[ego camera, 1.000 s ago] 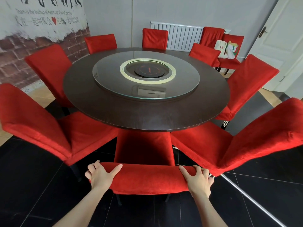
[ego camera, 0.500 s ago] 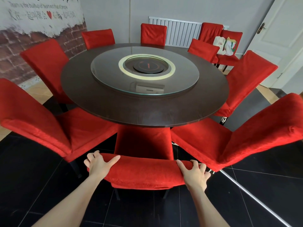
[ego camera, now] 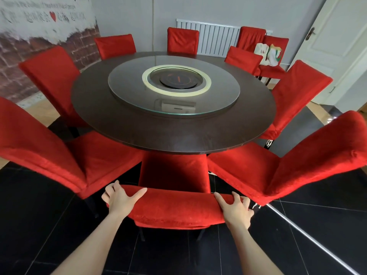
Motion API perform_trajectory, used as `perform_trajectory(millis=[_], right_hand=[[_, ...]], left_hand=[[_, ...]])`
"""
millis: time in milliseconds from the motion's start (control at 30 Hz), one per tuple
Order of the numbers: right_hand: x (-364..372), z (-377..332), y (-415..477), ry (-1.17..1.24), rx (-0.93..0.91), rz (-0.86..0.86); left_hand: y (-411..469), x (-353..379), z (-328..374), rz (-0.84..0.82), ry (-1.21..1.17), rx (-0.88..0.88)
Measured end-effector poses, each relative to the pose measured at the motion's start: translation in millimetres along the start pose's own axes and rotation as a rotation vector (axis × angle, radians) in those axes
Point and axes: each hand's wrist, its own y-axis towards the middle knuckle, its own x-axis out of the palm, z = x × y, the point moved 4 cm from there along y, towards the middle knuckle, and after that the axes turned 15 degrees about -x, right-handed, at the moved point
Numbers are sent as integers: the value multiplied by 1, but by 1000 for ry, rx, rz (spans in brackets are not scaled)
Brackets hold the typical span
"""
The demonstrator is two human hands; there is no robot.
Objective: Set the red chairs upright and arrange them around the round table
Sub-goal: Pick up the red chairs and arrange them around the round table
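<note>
The closing-in step is judged to be in hand. The left hand (ego camera: 121,199) is wrapped over the left end of the backrest top of the near red chair (ego camera: 174,207). This chair stands upright between the left neighbour (ego camera: 49,151) and the right neighbour (ego camera: 297,171), its seat partly under the desk (ego camera: 172,135). The right hand (ego camera: 234,207) is curled over the right end. An even, straight push is called for next.

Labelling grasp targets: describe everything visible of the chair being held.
The held chair is upright, covered in red plush fabric, with dark legs below. Its seat's front end is hidden under the round table. The left grip and right grip hold the backrest's top edge at either end.
</note>
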Motion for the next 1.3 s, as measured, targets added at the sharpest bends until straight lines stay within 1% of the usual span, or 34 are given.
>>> perform_trajectory(millis=[133, 267, 500, 833, 1300], right_hand=[[0, -1, -2, -7, 6, -8], [0, -4, -2, -12, 19, -16], [6, -9, -9, -20, 18, -18], [5, -9, -12, 17, 7, 12], [13, -18, -16, 38, 22, 41]], left_hand=[[-2, 0, -3, 14, -70, -53], [2, -2, -2, -14, -36, -55], [9, -9, -3, -6, 6, -55], [-3, -1, -10, -45, -112, -82], [16, -7, -6, -61, -48, -72]])
